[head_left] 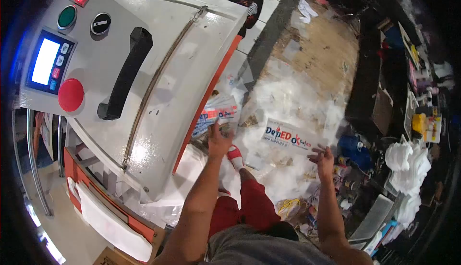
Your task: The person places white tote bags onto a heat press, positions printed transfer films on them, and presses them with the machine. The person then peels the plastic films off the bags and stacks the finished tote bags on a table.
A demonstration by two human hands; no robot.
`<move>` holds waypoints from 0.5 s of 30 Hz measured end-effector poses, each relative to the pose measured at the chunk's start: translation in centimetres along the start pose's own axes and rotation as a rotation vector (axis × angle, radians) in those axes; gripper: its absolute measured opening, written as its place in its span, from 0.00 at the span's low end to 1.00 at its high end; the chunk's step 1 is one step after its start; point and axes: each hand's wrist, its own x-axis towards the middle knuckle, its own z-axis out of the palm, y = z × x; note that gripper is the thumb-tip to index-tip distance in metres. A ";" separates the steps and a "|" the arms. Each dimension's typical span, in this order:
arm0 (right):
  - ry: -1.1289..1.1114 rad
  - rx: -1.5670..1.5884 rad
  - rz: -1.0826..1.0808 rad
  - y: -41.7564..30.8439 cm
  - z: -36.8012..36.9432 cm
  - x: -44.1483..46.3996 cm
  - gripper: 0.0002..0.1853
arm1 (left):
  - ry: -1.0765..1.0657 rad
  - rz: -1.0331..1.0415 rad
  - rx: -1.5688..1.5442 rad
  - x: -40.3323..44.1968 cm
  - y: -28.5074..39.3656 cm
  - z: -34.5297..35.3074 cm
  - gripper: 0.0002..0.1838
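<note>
Pinching the DepED-printed sheet [290, 136] edgewise above the floor [314, 49], presumably sparing its lettering [279, 132], we used our right hand [323, 159]; our left hand [220, 143] met similar sheets [222, 106] beside the white machine [204, 63], its grip unclear.

The person wears a plain grey cloth shirt [259, 246], between five and six o'clock, and dark red shorts [257, 201] just above it. At six o'clock near the centre, one foot has a red slipper with white part [234, 153]. The left forearm [199, 193], toward seven o'clock, and the right forearm [330, 207], between four and five, are bare.
</note>
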 end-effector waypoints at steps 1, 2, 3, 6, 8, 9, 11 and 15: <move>-0.022 -0.002 0.041 0.4 -0.3 -1.4 0.19 | -0.204 -0.058 -0.124 -1.8 0.5 -0.2 0.27; -0.103 0.031 0.018 1.0 -0.6 -2.9 0.19 | -0.407 -0.116 -0.245 -3.8 0.9 -0.9 0.31; -0.102 0.033 0.015 1.0 -0.3 -4.4 0.19 | -0.546 -0.208 -0.322 -6.2 0.4 -1.0 0.33; -0.305 -0.018 0.268 -0.9 3.2 -7.6 0.27 | -0.632 -0.272 -0.553 -14.6 -1.8 -3.0 0.40; -0.424 -0.031 0.209 -3.5 6.2 -10.1 0.25 | -0.826 -0.666 -0.652 -13.0 2.7 -13.4 0.51; -0.483 -0.031 0.190 -4.5 7.7 -11.1 0.26 | -0.668 -0.645 -0.890 -16.4 1.1 -14.6 0.50; -0.584 -0.066 0.127 -6.1 11.2 -13.6 0.26 | -0.616 -1.015 -0.986 -17.6 2.6 -23.7 0.45; -0.728 -0.176 0.111 -9.9 17.2 -20.8 0.15 | -0.245 -0.800 -1.165 -25.9 1.4 -34.3 0.38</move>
